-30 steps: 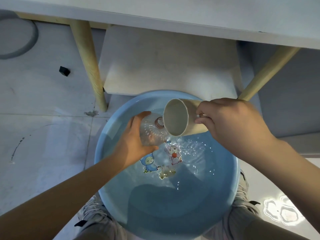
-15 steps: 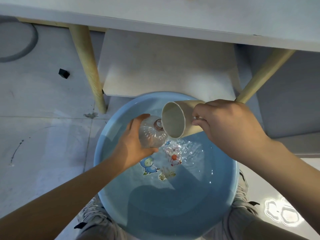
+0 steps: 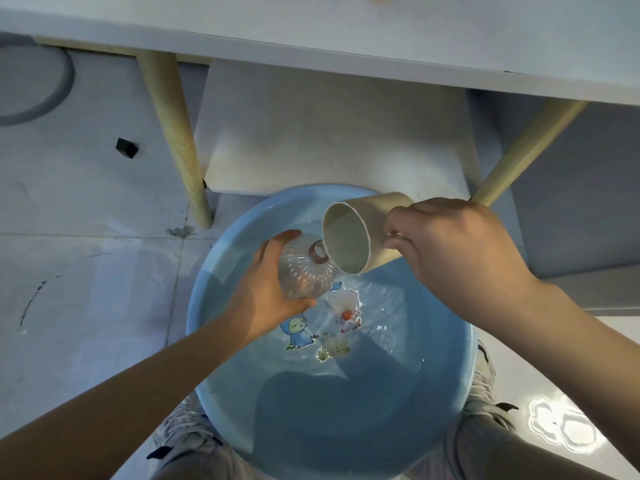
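Note:
A round blue basin (image 3: pixel 221 344) holds shallow rippling water, with cartoon stickers on its bottom. My left hand (image 3: pixel 266 292) grips a clear plastic bottle (image 3: pixel 303 271) upright over the basin, its open neck pointing up. My right hand (image 3: pixel 453 251) holds a beige cup (image 3: pixel 356 233) by its handle. The cup is tipped on its side, and its lower rim sits right at the bottle's mouth. The cup's handle is hidden inside my fingers.
A white table edge (image 3: pixel 346 43) spans the top, on two wooden legs (image 3: pixel 176 143) (image 3: pixel 519 154). A pale stool top (image 3: pixel 332 133) stands behind the basin. A small black block (image 3: pixel 126 147) lies on the tiled floor at the left. My shoes flank the basin.
The cup has tilted a little further and its rim has dropped closer to the bottle's mouth. Both hands stay in nearly the same place over the basin.

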`<state>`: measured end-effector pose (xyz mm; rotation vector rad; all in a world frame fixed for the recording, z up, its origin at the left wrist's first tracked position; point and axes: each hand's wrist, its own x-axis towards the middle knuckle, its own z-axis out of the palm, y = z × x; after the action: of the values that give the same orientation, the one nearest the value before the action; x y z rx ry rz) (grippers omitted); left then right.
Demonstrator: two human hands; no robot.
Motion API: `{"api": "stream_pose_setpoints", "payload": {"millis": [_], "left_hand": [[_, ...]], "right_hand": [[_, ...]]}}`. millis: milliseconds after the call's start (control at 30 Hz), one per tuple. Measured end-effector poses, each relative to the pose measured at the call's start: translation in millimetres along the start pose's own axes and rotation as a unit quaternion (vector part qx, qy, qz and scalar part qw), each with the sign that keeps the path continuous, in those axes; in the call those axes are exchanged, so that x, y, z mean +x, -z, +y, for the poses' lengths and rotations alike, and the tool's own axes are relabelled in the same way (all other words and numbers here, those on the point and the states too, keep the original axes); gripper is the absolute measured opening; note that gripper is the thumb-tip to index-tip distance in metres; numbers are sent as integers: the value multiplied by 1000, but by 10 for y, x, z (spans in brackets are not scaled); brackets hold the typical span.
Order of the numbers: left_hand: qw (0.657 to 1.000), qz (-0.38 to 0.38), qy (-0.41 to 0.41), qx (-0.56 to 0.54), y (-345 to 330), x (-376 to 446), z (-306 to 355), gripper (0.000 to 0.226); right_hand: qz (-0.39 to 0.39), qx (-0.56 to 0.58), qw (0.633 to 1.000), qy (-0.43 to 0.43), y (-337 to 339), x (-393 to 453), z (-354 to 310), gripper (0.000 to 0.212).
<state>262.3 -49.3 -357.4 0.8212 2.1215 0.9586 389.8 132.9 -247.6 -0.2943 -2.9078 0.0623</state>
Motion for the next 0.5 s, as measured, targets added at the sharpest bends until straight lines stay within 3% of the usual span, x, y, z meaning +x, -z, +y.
{"api": "stream_pose_setpoints", "payload": {"millis": [500], "left_hand": [[1000, -5, 1, -4, -12, -12, 27, 95]], "right_hand": [[-5, -9, 1000, -6, -11, 4, -26, 35]]}}
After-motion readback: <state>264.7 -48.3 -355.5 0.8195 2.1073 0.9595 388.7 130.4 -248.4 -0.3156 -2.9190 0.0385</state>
